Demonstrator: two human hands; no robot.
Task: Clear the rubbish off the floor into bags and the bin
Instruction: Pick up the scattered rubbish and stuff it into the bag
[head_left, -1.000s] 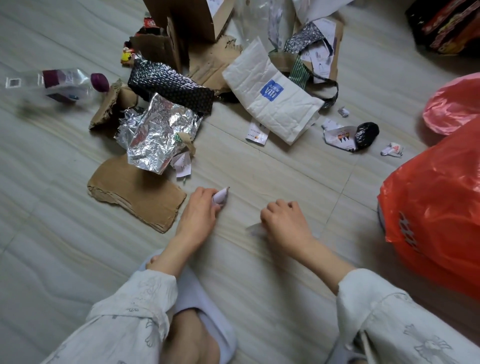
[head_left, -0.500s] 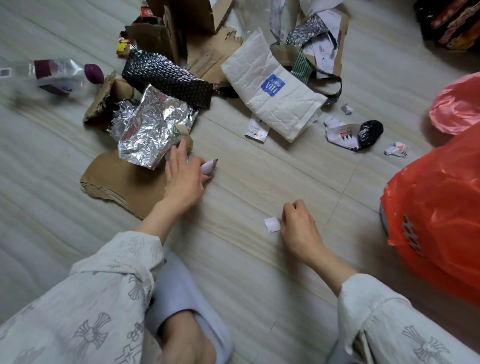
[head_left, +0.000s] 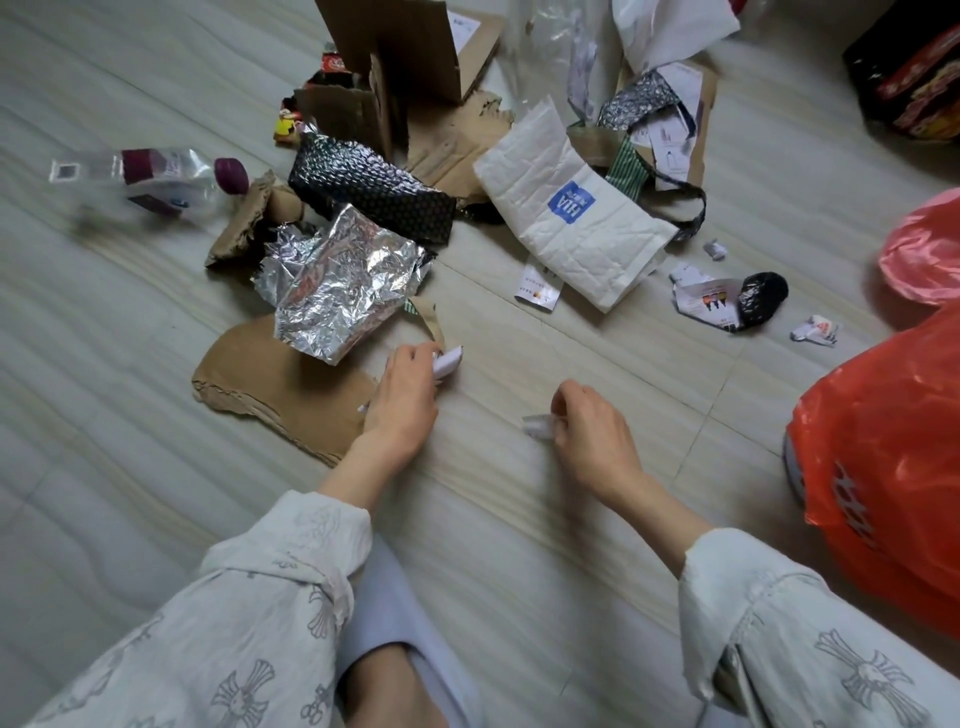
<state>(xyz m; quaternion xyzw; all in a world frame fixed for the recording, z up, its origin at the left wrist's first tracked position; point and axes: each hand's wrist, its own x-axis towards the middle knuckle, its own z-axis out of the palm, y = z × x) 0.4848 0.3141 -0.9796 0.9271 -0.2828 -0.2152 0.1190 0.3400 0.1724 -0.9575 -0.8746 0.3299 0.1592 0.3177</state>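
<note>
Left hand and right hand each pinch a paper scrap; tiny scraps could slip before reaching orange bag.

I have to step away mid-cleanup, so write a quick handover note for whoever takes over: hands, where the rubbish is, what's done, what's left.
Left hand: shut on a white paper scrap, beside the torn cardboard.
Right hand: pinching a small paper scrap just above the floor.
Orange bag sits to the right, within reach.
Done: two scraps picked up, not yet bagged.
Left: foil, plastic bottle, white padded mailer, black bubble wrap, cardboard box, small wrappers near the black wad.
</note>
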